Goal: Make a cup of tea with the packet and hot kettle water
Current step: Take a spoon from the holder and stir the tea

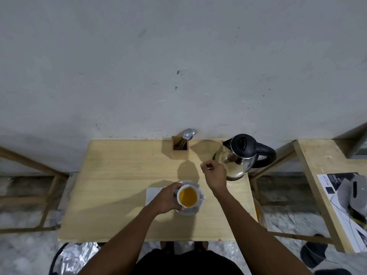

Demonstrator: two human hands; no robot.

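Small white ceramic cup (187, 197) of amber tea sat on its white saucer (200, 203), mid-front of the pale wooden table (119, 195), partly over a white napkin (153, 193). Left hand (165, 200) wrapped the cup's left wall, fingers curled on it. Right hand (215, 174) was raised near the steel kettle with black lid and handle (241, 155), fingers pinched on something thin, possibly a tea-bag string; too small to confirm. Cup looked full, hot, brittle, glazed slick: grip low on the wall or by the saucer, keep level. Cup handle wasn't visible; the packet couldn't be made out. Wooden holder with spoons (179, 147) stood at the back.
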